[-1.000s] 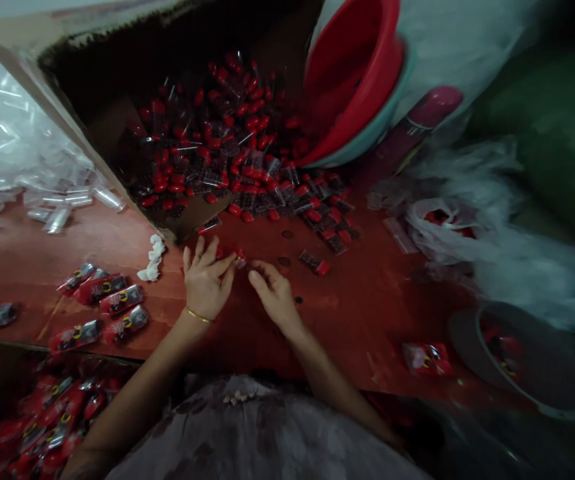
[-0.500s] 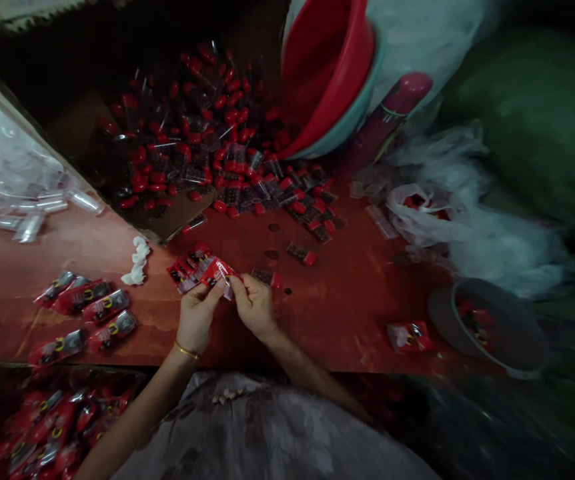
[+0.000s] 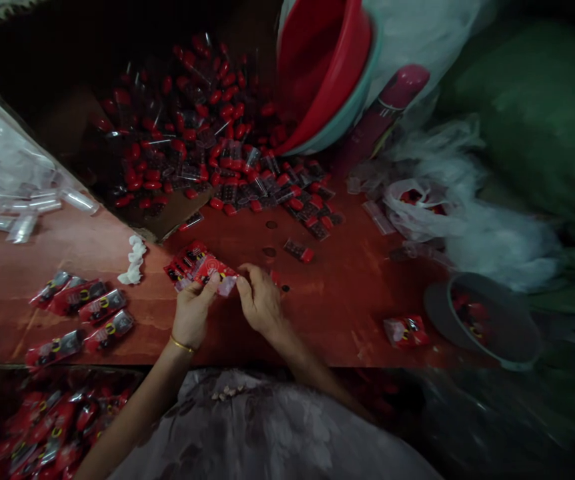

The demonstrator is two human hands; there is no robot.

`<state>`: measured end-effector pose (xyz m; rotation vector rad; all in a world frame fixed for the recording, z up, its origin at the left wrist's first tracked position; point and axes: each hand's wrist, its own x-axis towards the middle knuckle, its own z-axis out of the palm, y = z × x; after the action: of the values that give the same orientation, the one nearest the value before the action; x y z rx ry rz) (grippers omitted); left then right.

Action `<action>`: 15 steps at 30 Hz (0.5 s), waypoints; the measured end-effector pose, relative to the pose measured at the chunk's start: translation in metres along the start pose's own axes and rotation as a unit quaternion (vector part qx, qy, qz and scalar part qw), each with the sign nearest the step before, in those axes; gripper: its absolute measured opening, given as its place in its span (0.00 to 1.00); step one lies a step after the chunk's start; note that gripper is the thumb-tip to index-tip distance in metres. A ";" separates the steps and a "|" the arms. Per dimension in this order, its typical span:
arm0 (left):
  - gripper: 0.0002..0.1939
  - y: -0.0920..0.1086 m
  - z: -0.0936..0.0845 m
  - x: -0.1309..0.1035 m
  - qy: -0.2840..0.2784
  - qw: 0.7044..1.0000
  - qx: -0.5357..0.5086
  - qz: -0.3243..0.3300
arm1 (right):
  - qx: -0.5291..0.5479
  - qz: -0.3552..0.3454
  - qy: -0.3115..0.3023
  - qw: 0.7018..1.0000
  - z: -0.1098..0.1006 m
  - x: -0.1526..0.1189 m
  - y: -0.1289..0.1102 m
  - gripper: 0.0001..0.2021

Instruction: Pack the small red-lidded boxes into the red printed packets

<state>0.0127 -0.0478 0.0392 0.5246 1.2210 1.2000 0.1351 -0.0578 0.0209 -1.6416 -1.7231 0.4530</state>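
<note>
My left hand, with a thin bangle at the wrist, pinches a small red printed plastic packet between thumb and fingers. My right hand has its thumb and forefinger closed at the packet's right edge. Beneath and to the left of that packet lies a stack of similar red packets on the red table. A small clear container with a red cap lies beyond my right hand. Another red cap shows just past the right fingers, its body hidden.
A cardboard box on its side spills many red-capped containers. Filled packets lie left, above more in a box below. Nested basins, a pink-topped bottle, plastic bags and a grey tub stand right.
The packet has turned flatter between my hands, showing more of its print. My right hand has shifted slightly right, now covering the container beside it. The whole view has shifted slightly.
</note>
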 end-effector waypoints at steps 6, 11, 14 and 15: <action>0.19 0.010 0.004 0.003 0.018 0.998 -0.009 -0.060 | -0.179 -0.046 -0.067 0.981 -0.020 -0.011 0.029 0.15; 0.21 0.008 0.005 0.009 0.020 0.996 -0.015 -0.081 | -0.124 -0.090 -0.014 0.988 -0.038 -0.035 0.052 0.10; 0.22 0.006 0.006 0.011 0.013 0.994 -0.015 -0.104 | -0.145 -0.005 0.053 0.988 -0.040 -0.035 0.055 0.16; 0.22 0.005 0.007 0.011 0.010 0.994 -0.014 -0.111 | -0.165 0.022 0.058 0.984 -0.037 -0.033 0.054 0.19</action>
<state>0.0157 -0.0337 0.0413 0.3449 1.2435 1.0336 0.1980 -0.0900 0.0022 -1.8997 -1.7464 0.0906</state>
